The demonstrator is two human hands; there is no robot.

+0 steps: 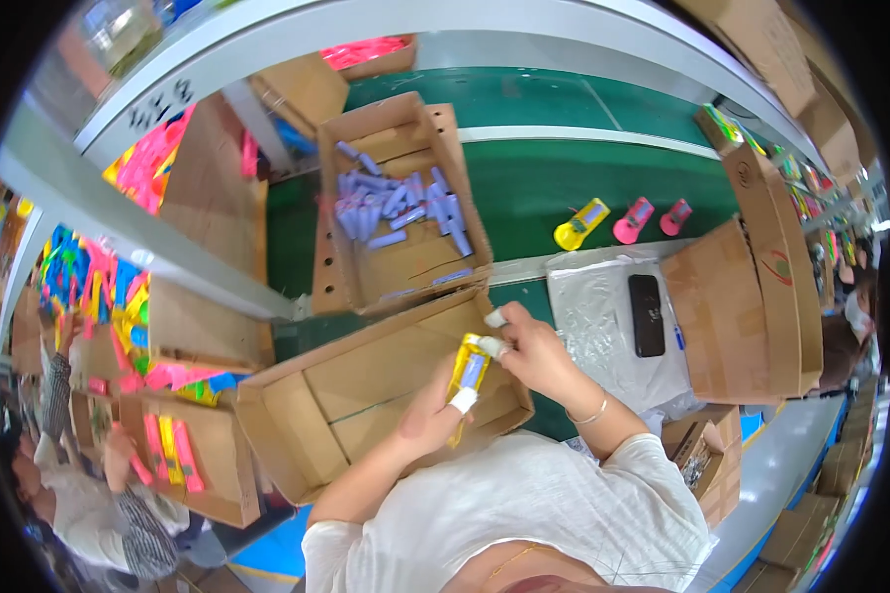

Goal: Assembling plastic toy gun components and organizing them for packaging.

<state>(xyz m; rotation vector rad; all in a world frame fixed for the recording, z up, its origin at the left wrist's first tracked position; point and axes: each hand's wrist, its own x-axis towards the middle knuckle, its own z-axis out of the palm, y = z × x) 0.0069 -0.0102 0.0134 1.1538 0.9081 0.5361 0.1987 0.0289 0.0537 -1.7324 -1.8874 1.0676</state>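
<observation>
My left hand is closed round a yellow plastic housing, held tilted over an open cardboard box. A purple cylinder sits in the housing's upper part. My right hand is at the housing's top end, one covered fingertip against it and another held apart from it. White covers wrap several of my fingertips. Beyond the near box, a second cardboard box holds many loose purple cylinders.
One yellow and two pink assembled pieces stand on the green table. A black phone and a blue pen lie on plastic sheeting. A tall carton stands right; a metal post rises left. Another person works at far left.
</observation>
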